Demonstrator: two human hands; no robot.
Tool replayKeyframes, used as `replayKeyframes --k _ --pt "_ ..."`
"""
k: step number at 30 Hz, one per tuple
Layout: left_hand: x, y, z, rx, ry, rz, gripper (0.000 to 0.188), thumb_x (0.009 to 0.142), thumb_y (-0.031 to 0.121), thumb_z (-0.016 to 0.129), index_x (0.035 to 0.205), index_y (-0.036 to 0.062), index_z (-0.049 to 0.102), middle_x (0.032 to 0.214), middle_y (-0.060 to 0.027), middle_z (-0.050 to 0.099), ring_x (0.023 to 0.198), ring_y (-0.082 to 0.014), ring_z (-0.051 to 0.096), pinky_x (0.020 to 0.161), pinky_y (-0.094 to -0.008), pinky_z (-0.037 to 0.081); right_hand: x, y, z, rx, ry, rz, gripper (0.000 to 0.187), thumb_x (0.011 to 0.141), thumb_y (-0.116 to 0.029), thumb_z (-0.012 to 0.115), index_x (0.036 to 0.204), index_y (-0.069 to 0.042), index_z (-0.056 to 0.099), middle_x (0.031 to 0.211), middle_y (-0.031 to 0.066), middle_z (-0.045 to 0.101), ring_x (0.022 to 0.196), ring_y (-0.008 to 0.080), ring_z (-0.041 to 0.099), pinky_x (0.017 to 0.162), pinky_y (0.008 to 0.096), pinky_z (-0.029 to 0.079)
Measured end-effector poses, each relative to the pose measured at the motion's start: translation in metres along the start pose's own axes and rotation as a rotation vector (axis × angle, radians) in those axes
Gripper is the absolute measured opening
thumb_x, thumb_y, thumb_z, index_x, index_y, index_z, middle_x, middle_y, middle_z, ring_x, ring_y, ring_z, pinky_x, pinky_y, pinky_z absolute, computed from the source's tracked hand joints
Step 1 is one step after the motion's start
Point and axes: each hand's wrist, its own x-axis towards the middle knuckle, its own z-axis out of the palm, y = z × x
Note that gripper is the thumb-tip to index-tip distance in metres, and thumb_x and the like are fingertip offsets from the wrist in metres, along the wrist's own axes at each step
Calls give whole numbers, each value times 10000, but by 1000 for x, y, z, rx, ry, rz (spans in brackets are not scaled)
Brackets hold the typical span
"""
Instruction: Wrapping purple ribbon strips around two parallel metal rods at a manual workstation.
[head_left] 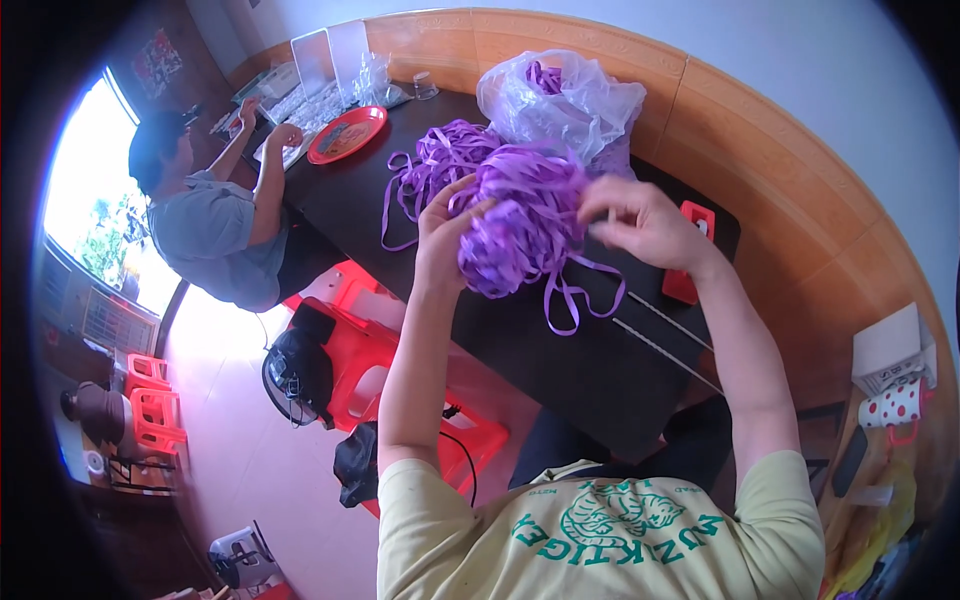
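Note:
A large loose bundle of purple ribbon is held up over the dark table. My left hand grips its left side, fingers partly buried among the loops. At the bundle's right edge my right hand is curled, thumb and fingers drawn together on the ribbon; motion blurs the fingertips. Some loops dangle below the bundle. Behind it lies a second heap of purple ribbon. A clear plastic bag with more purple ribbon inside stands at the table's far side.
Two thin metal rods and a red plastic holder lie on the dark table at right. Farther left, a red round tray sits near a seated person working. Red stools bearing black bags stand left of the table.

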Motion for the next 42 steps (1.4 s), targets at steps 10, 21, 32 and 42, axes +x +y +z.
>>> replayKeyframes --k 10,21,32,42 --pt "4 -1 9 363 -211 37 335 752 -26 689 1082 -32 630 975 -74 658 802 -111 621 750 -238 510 43 9 33 -196 91 -64 362 674 -40 651 1033 -63 621 1001 147 656 861 340 637 780 390 485" --pt "2 17 29 1348 -326 953 168 712 -33 668 874 5 684 872 -134 623 772 -259 626 651 -322 488 40 8 37 -295 262 -165 344 705 81 567 1034 -9 607 956 115 658 905 202 636 788 299 477" --pt "6 -4 18 1255 -414 764 138 684 4 704 784 3 610 873 -118 552 836 -297 572 720 -368 469 35 25 44 130 202 55 253 757 64 561 985 -18 635 909 56 667 860 115 616 775 250 469" --pt "-2 28 -15 1211 -628 236 263 741 57 716 625 -7 488 896 -79 538 804 -180 524 719 -291 423 35 47 13 -170 260 -7 240 696 27 566 917 -32 638 796 140 653 767 217 655 696 298 471"
